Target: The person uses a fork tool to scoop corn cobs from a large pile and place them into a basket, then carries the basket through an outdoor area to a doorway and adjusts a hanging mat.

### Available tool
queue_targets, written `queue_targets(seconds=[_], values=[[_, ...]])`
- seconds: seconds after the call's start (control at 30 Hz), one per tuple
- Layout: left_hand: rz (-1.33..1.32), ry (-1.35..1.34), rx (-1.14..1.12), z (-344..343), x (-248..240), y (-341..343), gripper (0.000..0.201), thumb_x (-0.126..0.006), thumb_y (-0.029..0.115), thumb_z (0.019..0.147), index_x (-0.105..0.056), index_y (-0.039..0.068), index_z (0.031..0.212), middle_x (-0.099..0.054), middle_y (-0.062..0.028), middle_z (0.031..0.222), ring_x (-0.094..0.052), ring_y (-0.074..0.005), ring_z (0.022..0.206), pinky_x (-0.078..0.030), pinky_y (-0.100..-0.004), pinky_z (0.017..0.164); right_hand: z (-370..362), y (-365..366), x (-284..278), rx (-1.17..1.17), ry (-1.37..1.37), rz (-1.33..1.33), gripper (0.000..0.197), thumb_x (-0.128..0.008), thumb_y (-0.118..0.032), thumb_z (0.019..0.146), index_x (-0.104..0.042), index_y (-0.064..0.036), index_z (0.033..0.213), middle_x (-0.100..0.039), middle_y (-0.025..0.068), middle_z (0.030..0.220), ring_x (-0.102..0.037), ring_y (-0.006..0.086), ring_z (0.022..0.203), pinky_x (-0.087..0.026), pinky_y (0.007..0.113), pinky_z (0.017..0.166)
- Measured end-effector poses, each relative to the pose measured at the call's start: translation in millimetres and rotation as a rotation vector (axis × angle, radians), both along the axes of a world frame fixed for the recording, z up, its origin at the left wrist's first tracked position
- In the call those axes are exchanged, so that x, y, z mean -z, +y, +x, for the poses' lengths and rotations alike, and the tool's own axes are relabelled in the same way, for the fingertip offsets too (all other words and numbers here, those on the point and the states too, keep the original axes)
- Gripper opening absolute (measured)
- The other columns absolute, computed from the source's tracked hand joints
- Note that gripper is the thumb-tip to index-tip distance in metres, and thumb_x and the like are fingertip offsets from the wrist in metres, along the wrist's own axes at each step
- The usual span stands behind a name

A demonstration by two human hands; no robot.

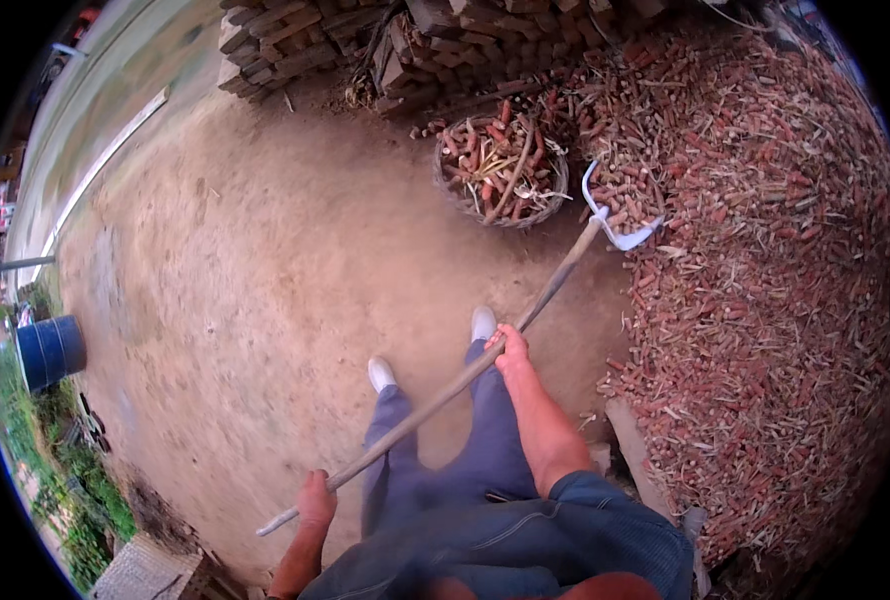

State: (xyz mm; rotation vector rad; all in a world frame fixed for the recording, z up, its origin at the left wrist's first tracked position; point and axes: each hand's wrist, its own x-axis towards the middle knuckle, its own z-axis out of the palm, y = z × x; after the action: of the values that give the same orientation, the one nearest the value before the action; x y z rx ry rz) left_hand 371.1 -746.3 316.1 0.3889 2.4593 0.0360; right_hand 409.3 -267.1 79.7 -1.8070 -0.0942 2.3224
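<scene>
I hold a long-handled hoe (415,418) slantwise in front of my legs. My left hand (315,498) is closed round the wooden handle near its butt end, at the lower left. Farther up the handle, my right hand (509,348) grips it in front of my right leg. The white metal head (615,228), with a curved arm to one side and a broader blade to the other, is at the edge of a large heap of reddish bare corn cobs (765,300). Left of the head stands a round woven basket (500,217) filled with cobs, a curved handle across its top.
Stacked bricks or wood blocks (275,45) line the far side behind the basket. Bare packed earth (265,250) spreads to the left, with a blue barrel (51,352) at its edge beside green plants (85,500). A pale slab (637,455) borders the heap near my right side.
</scene>
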Motion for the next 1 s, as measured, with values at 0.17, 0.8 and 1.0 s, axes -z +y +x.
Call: queue_targets(seconds=[0.17,0.8,1.0], values=[[0.012,0.02,0.02,21.2,-13.3,-44.7,0.025,-0.064,0.006,0.07,-0.055,0.012,0.093,-0.056,-0.0134,0.089,-0.058,-0.0375,0.078,-0.048,-0.0482,0.066,15.2,-42.4,-11.3,-0.074,-0.032,0.042,0.017,-0.058,-0.009,0.08,-0.045,-0.0082,0.068,-0.044,0.0044,0.06,-0.044,0.0182,0.052,-0.041,0.035,0.051],[-0.083,-0.02,-0.237,136.0,-99.8,-232.8,0.022,-0.064,0.01,0.072,-0.054,0.011,0.092,-0.058,-0.0153,0.089,-0.058,-0.0385,0.081,-0.047,-0.049,0.067,52.3,-216.4,-117.1,-0.315,-0.118,-0.008,0.018,-0.062,-0.005,0.081,-0.047,-0.0025,0.09,-0.05,0.0114,0.072,-0.053,0.0278,0.059,-0.052,0.048,0.058],[-0.203,-0.098,-0.328,223.9,-140.3,-223.8,0.02,-0.065,0.018,0.071,-0.057,0.014,0.089,-0.061,-0.0146,0.087,-0.06,-0.0372,0.082,-0.047,-0.0484,0.07,87.3,-221.4,-138.0,-0.412,-0.158,-0.111,0.023,-0.064,-0.004,0.079,-0.046,-0.0026,0.094,-0.052,0.014,0.073,-0.056,0.0305,0.062,-0.052,0.049,0.055]])
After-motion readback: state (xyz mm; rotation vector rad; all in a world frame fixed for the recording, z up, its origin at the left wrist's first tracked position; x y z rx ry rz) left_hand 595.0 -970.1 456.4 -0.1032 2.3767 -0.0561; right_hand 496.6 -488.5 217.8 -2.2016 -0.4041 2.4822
